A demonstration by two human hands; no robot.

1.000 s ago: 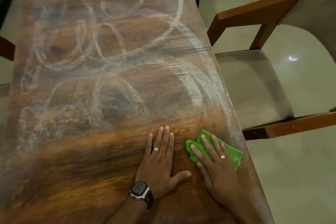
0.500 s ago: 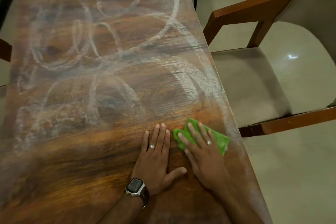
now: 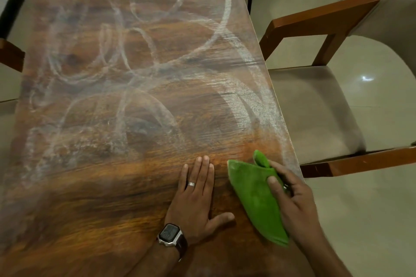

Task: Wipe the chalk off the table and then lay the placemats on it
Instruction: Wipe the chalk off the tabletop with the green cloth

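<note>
Right hand (image 3: 292, 195) pinches a green cloth (image 3: 254, 195) at the table's near right edge; left hand (image 3: 195, 200) lies flat beside it.

The cloth is bunched between the right thumb and curled fingers, its lower end hanging toward the wooden table (image 3: 94, 198). The left hand, with a ring and a wristwatch (image 3: 170, 234), presses palm-down with fingers straight and together, just left of the cloth. Beyond the hands, looping chalk marks (image 3: 144, 36) and smeared streaks cover the far tabletop. A cushioned wooden chair (image 3: 315, 108) stands right of the table.

No legible text anywhere.
</note>
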